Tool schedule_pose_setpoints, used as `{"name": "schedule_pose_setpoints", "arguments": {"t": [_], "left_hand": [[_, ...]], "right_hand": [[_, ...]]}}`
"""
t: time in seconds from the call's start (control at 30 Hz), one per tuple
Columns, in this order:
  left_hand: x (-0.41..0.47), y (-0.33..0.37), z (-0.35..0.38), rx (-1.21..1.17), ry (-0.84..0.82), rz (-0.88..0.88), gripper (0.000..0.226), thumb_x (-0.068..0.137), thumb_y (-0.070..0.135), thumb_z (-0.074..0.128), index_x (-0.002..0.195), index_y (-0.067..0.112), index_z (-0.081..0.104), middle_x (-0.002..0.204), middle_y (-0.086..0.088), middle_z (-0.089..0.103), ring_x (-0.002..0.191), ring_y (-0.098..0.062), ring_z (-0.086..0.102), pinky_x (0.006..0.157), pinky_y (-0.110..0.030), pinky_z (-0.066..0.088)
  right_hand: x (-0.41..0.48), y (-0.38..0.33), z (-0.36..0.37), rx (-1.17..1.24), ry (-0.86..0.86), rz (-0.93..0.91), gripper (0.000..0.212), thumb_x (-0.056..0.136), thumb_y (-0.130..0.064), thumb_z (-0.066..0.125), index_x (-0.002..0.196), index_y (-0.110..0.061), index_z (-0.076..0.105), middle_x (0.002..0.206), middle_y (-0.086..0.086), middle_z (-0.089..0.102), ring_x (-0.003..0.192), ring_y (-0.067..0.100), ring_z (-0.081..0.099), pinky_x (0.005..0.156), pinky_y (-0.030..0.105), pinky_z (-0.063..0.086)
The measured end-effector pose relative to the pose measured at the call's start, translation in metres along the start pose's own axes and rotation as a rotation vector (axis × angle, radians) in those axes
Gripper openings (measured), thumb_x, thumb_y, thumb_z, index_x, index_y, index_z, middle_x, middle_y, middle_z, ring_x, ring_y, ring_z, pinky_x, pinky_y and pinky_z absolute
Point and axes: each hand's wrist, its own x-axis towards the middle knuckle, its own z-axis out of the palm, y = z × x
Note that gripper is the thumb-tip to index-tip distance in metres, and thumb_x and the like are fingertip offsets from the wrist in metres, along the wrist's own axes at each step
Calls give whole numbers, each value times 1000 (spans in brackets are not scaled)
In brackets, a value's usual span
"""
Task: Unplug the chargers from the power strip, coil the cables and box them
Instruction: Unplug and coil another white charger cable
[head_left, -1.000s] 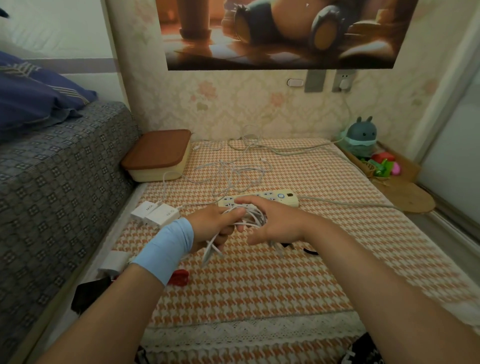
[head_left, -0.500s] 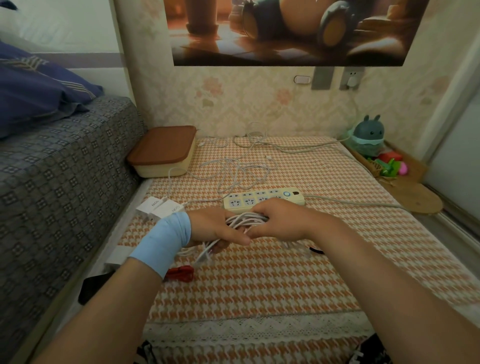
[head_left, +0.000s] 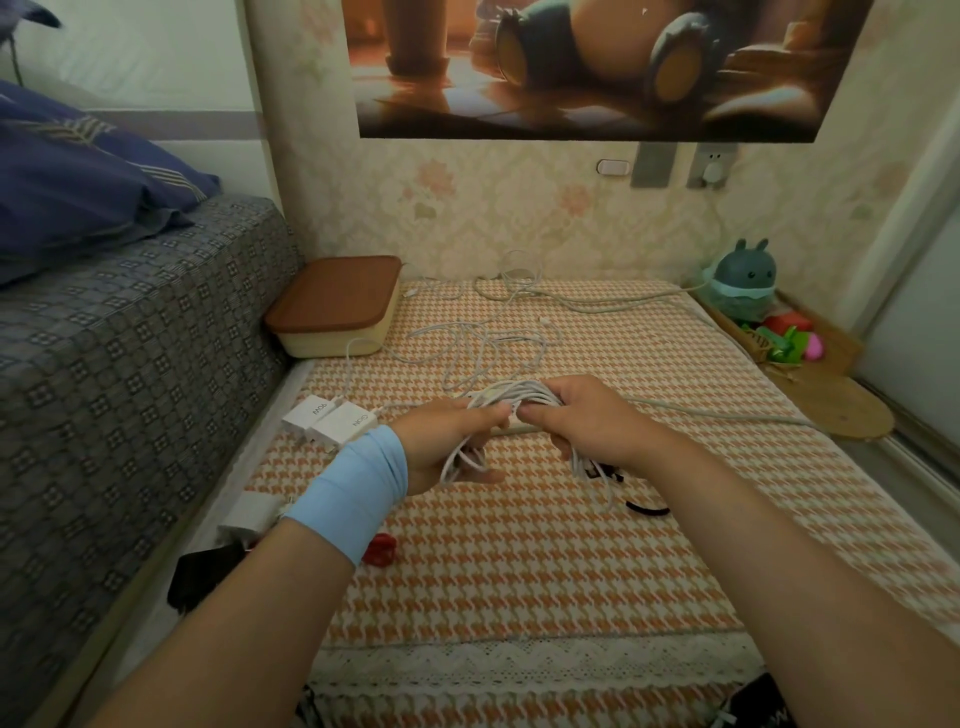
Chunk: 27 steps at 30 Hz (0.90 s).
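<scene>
- Head view: the left hand (head_left: 448, 447) and the right hand (head_left: 587, 422) both close their grip on a white cable bundle (head_left: 511, 402), held above the houndstooth mat (head_left: 519, 561).
- Two white chargers (head_left: 332, 418) lie just left; the lidded box (head_left: 337, 306) sits farther back.

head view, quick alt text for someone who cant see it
Two hands, left and right, hold a bundle of white cable over a checked orange mat. Two white chargers lie left, a lidded box behind.
</scene>
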Motion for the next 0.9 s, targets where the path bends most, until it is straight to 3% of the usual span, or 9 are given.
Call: {"name": "schedule_pose_setpoints", "arguments": {"t": [0.1,0.17,0.23,0.33,0.47,0.63,0.77,0.83,0.9], "left_hand": [[-1,0,-1,5,-19,60,20,98,31,55,88,16,63,61,1,48,52,-12,54,75,-36,52],[1,-4,-3,90,-6,117,20,99,33,52,100,21,68,83,2,69,77,-12,68,69,-25,49],[3,-5,-3,73,-29,151,24,100,31,50,110,18,67,100,-4,72,93,-21,70,71,-24,54],[0,-1,2,-71,21,151,27,99,29,53,80,11,59,67,-8,55,60,-22,63,66,-36,60],[4,0,2,-173,119,141,24,98,33,54,84,14,57,53,1,36,39,-12,35,43,-25,43],[2,1,4,-287,35,145,15,94,32,60,91,18,56,57,5,32,42,-9,26,35,-19,26],[8,-9,16,-222,121,212,14,87,21,72,91,20,58,66,4,47,54,-13,40,42,-23,33],[11,-14,19,-198,194,222,22,82,24,77,94,19,60,73,1,55,62,-16,47,47,-26,39],[11,-17,22,-189,212,215,37,79,33,79,110,19,62,86,-1,64,70,-18,54,53,-28,44]], "right_hand": [[-1,-3,1,18,33,31,14,90,-30,74,89,-15,76,55,-8,56,45,4,46,50,21,37],[-2,-4,2,31,56,55,19,86,-34,78,76,-18,75,58,-7,62,47,3,52,50,19,40],[-3,-4,1,82,55,84,24,86,-36,78,72,-18,72,60,-5,67,52,4,58,55,20,44],[-6,-5,-3,126,-62,126,19,85,-31,80,85,-16,68,70,0,69,64,11,65,63,26,50],[-5,-4,-3,69,-177,126,28,83,-14,82,103,-15,62,83,6,60,71,19,59,70,36,51],[0,-1,6,65,79,108,7,95,-17,64,100,-15,68,80,8,68,64,18,61,58,35,49],[-2,-7,16,134,166,75,10,103,-29,54,104,-25,63,86,7,71,60,23,72,49,32,52],[-3,-9,20,105,141,7,13,105,-31,47,105,-37,59,77,3,64,47,23,63,43,30,47],[0,-10,25,15,108,-52,21,104,-30,46,114,-40,63,70,-3,62,43,16,53,44,31,46]]}}
